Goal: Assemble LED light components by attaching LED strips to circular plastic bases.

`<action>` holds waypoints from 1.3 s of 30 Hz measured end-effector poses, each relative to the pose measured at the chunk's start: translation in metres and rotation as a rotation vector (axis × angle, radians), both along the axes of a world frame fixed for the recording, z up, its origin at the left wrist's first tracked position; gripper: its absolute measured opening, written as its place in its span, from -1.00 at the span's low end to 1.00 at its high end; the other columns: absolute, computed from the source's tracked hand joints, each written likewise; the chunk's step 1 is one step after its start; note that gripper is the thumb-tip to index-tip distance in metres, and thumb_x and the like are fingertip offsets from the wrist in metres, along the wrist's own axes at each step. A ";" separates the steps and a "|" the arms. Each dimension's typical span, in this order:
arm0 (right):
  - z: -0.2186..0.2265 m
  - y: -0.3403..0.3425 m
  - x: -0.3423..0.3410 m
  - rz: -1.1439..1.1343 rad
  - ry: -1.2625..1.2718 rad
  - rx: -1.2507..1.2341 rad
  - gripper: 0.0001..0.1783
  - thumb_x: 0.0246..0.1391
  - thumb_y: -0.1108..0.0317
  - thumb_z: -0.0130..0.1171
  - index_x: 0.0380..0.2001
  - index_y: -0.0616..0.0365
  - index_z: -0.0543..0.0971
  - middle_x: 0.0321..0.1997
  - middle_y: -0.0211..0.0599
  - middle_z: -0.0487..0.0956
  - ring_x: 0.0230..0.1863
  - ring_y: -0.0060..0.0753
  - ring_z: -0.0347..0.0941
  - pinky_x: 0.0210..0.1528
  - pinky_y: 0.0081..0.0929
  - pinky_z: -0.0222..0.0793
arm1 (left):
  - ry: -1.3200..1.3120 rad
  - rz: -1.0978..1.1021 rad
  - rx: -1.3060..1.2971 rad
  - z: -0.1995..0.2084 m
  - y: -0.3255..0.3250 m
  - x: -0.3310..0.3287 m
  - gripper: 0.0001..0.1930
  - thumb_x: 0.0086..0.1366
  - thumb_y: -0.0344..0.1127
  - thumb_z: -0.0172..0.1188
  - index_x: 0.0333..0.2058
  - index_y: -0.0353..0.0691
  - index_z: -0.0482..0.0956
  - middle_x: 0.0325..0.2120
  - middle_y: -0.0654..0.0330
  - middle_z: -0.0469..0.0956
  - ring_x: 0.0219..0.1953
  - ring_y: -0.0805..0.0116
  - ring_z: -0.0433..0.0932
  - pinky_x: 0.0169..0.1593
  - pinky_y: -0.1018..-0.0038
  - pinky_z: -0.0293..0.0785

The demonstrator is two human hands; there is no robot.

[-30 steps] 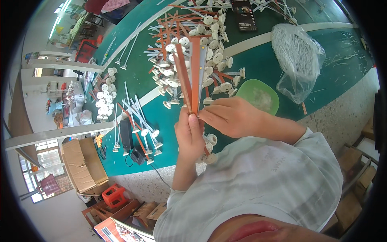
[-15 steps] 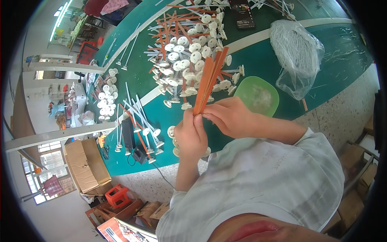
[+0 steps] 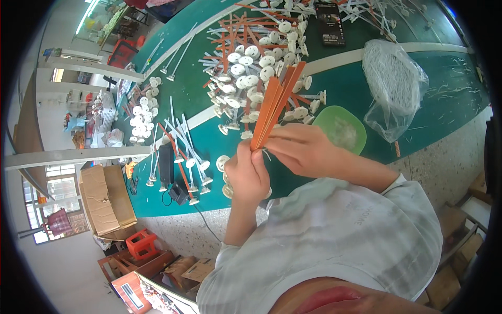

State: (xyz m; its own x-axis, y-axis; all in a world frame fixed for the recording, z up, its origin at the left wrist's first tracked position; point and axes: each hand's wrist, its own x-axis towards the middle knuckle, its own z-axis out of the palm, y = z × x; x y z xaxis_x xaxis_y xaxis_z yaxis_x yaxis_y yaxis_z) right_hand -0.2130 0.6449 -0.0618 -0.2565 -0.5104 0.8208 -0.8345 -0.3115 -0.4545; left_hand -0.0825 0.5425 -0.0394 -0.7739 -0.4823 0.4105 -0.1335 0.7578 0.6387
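My left hand (image 3: 247, 172) is closed around the lower end of a bundle of flat orange strips (image 3: 274, 104), which fan out upward. My right hand (image 3: 300, 148) is up against the bundle's base, fingers pressed together. A short thin white strand (image 3: 267, 153) peeks out between the hands; what the right fingertips pinch is hidden. Behind the bundle lies a big heap of white round discs on orange and grey stems (image 3: 251, 65). A few white discs (image 3: 227, 189) sit beside my left wrist, partly covered by it.
Right of my hands are a green bowl (image 3: 361, 131) with whitish bits and a clear bag of thin white strands (image 3: 395, 78). A phone (image 3: 329, 23) lies at the back. To the left are loose stemmed discs (image 3: 191, 162), a black adapter (image 3: 179, 193) and a white frame bar (image 3: 78, 157).
My right fingers have shifted and straightened along the bundle's base, and the white strand now shows. My left hand keeps its hold. The whole view has tilted slightly.
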 end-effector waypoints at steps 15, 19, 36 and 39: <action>-0.002 0.004 0.003 0.004 0.156 0.146 -0.76 -0.12 0.55 0.22 -0.29 0.29 0.53 -0.35 -0.26 0.55 -0.54 -0.39 0.48 -0.60 -0.53 0.40 | -0.034 -0.038 0.028 -0.008 -0.005 0.002 -0.81 0.33 -0.33 -0.03 -0.25 -0.35 0.44 -0.67 0.03 0.45 -0.64 0.05 0.49 -0.57 0.31 0.33; -0.007 -0.001 0.006 0.100 -0.118 0.101 -0.89 -0.03 0.42 0.16 -0.39 0.19 0.52 -0.51 -0.36 0.50 -0.57 -0.47 0.44 -0.62 -0.56 0.33 | -0.075 -0.073 -0.067 -0.002 -0.006 0.000 -0.83 0.30 -0.34 -0.02 -0.27 -0.34 0.44 -0.66 0.05 0.45 -0.67 0.07 0.46 -0.57 0.31 0.32; -0.010 -0.001 -0.004 0.007 0.141 -0.040 -0.76 -0.23 0.51 0.29 -0.37 0.20 0.57 -0.37 -0.34 0.55 -0.53 -0.40 0.46 -0.56 -0.58 0.39 | -0.023 -0.086 0.095 -0.009 -0.010 0.001 -0.83 0.31 -0.39 -0.05 -0.24 -0.36 0.45 -0.66 0.04 0.46 -0.64 0.07 0.49 -0.55 0.34 0.34; -0.009 0.003 0.002 0.134 -0.144 0.125 -0.84 -0.13 0.51 0.27 -0.38 0.22 0.57 -0.43 -0.27 0.55 -0.56 -0.37 0.48 -0.57 -0.59 0.39 | -0.055 -0.097 0.063 -0.006 -0.012 0.001 -0.84 0.31 -0.40 -0.05 -0.25 -0.35 0.45 -0.65 0.05 0.47 -0.63 0.07 0.49 -0.54 0.35 0.35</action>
State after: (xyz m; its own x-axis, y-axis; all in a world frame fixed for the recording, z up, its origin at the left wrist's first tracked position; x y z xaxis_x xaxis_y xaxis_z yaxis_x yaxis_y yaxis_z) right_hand -0.2110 0.6474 -0.0708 -0.2895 -0.6434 0.7086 -0.7136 -0.3484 -0.6078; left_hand -0.0813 0.5304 -0.0454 -0.8388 -0.4271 0.3375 -0.0974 0.7277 0.6790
